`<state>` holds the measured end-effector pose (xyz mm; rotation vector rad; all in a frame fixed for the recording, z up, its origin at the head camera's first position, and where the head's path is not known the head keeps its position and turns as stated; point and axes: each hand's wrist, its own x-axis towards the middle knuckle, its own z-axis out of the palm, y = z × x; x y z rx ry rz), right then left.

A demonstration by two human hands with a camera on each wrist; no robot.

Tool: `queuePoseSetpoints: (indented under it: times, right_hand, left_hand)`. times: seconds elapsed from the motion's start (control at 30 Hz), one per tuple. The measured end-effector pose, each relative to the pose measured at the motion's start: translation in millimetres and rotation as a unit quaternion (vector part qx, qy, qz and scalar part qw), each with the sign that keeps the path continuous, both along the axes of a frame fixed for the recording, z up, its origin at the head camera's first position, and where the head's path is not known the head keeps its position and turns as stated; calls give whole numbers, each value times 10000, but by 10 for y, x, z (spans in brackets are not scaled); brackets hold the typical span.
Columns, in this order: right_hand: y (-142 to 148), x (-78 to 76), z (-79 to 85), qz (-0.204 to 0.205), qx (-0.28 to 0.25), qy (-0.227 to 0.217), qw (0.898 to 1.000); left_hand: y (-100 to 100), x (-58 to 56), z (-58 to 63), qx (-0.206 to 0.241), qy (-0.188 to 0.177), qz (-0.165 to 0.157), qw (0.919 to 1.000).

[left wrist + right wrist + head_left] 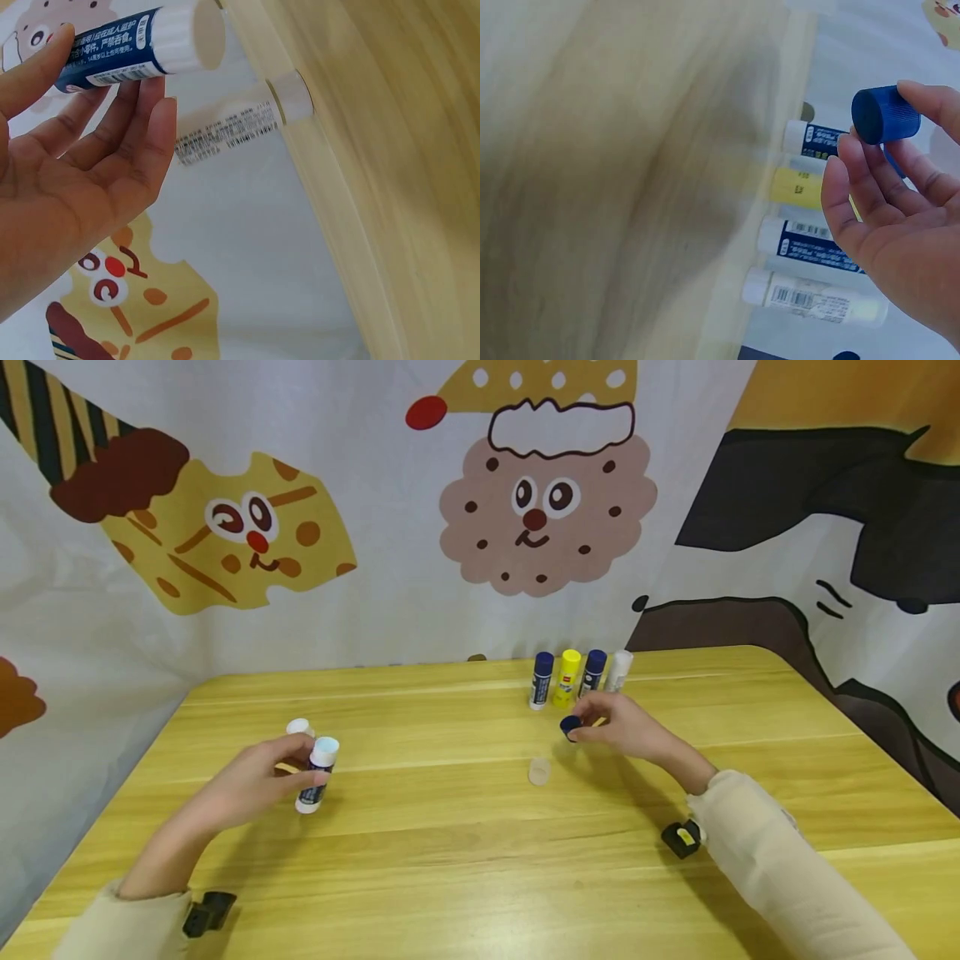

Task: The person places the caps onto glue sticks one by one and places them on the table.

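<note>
My left hand (251, 781) holds an uncapped glue stick (315, 777) upright between thumb and fingers, its pale top exposed. In the left wrist view its dark blue label (112, 49) and white base show. Just behind that hand stands a white glue stick (300, 727), mostly hidden in the head view. Toward the right, my right hand (626, 727) pinches a dark blue cap (571, 727) above the table. The cap's ridged side (900, 114) shows in the right wrist view. A small round translucent piece (539, 771) lies on the table nearer the middle.
Beyond my right hand stands a row of capped glue sticks: a blue one (542, 681), a yellow one (567, 678), another blue one (593, 673) and a white one (618, 671). Behind the wooden table (450, 868) hangs a cartoon-printed cloth (390, 627).
</note>
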<state>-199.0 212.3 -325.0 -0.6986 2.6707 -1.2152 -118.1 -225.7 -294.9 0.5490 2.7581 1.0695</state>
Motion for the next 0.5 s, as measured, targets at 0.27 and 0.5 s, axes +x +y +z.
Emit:
queuePoseSetpoints:
  times: [0.27,0.5]
  right_hand:
    - [-40,62,46,41,-157,-19,9999]
    - [-86,106,80,90,-276,43,9996]
  left_hand:
    - [119,2,22,66,161,-99,9998]
    - [219,-6,3,91,451,-50,9989]
